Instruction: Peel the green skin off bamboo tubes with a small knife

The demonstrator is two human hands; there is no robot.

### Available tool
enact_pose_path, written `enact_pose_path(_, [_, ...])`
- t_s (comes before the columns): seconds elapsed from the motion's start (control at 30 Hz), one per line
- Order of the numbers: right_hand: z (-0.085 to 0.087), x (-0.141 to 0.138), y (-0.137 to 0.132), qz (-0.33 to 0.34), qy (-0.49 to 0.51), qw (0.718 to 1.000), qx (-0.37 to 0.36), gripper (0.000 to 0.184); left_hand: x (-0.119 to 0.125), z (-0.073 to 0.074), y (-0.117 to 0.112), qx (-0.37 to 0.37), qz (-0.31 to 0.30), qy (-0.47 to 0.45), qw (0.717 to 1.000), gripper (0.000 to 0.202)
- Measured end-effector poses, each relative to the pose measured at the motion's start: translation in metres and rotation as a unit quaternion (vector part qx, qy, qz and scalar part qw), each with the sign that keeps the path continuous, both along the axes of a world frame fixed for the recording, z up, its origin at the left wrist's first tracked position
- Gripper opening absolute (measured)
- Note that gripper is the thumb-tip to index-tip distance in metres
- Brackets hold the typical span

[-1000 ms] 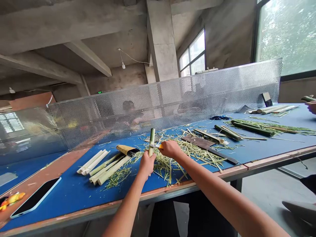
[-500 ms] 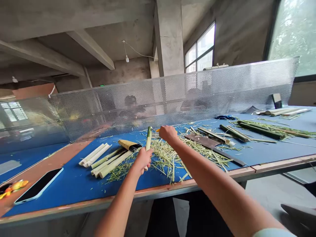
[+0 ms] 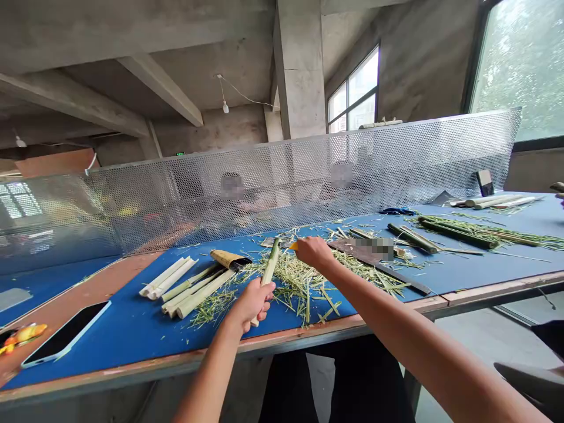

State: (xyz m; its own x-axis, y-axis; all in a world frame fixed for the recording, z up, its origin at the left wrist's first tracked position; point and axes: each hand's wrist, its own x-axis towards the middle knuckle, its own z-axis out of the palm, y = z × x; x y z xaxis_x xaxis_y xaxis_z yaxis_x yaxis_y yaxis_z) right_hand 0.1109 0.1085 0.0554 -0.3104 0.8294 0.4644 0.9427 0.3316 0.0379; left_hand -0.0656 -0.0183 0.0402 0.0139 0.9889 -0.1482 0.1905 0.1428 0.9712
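My left hand [image 3: 251, 304] is wrapped round the lower part of a peeled, partly green bamboo piece [image 3: 270, 264], which tilts up and away from me. Near its upper end, my right hand [image 3: 314, 251] is closed round the yellow handle of a knife [image 3: 292, 247]. The blade points left toward the bamboo tip; I cannot tell whether it touches. Below and behind both hands lies a heap of bamboo shavings [image 3: 304, 282]. Left of my left hand are several bamboo strips [image 3: 205, 295] and a hollow dark-mouthed bamboo section [image 3: 227, 258].
A brown cleaver [image 3: 350, 248] lies right of the shavings. Split bamboo [image 3: 458, 232] rests farther right. A phone [image 3: 66, 335] lies at the left, beside pale bamboo pieces [image 3: 170, 276]. A perforated metal screen [image 3: 282, 182] runs along the back, with people behind it.
My right hand and knife have shifted slightly right. The bamboo's upper end has swung right, so the piece leans more.
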Motion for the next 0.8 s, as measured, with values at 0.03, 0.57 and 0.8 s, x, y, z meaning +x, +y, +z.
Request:
enact_pose_path(0.03, [0.001, 0.006, 0.003, 0.013, -0.011, 1.0, 0.004, 0.029, -0.003, 0.003, -0.002, -0.01, -0.021, -0.013, 1.0, 0.028])
enact_pose_path(0.57, [-0.018, -0.005, -0.009, -0.02, 0.058, 0.998, -0.01, 0.03, 0.015, -0.008, 0.007, 0.021, 0.032, 0.041, 0.998, 0.023])
enact_pose_path(0.8, [-0.027, -0.021, -0.026, -0.045, 0.107, 0.993, -0.031, 0.031, 0.028, -0.013, 0.012, 0.031, 0.057, 0.058, 0.996, 0.018])
